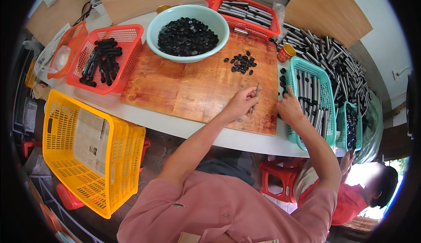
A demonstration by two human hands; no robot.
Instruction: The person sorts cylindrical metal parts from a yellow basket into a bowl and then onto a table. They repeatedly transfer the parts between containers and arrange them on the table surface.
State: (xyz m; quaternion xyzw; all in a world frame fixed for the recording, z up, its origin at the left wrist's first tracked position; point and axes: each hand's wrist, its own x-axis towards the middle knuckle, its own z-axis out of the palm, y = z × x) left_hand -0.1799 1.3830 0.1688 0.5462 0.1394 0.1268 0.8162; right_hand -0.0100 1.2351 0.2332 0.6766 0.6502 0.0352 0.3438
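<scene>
My left hand [240,104] is closed around a slim grey rod-like piece [258,86] that sticks up past the fingers over the wooden board [175,89]; its lower part is hidden. To the right, my right hand [290,107] has its index finger stretched forward and the others partly curled, at the board's right edge. Small black caps [283,79] lie by that fingertip, in the gap beside a teal basket [332,107] of silver tubes with black parts [309,85]. Farther up the board is a loose cluster of black oval pieces [241,63].
A pale blue basin [221,32] full of black pieces stands at the back. Red baskets [138,32] hold black parts and silver tubes. More tubes [329,52] heap up at right. A yellow crate [109,168] stands left; another person [351,199] sits at right.
</scene>
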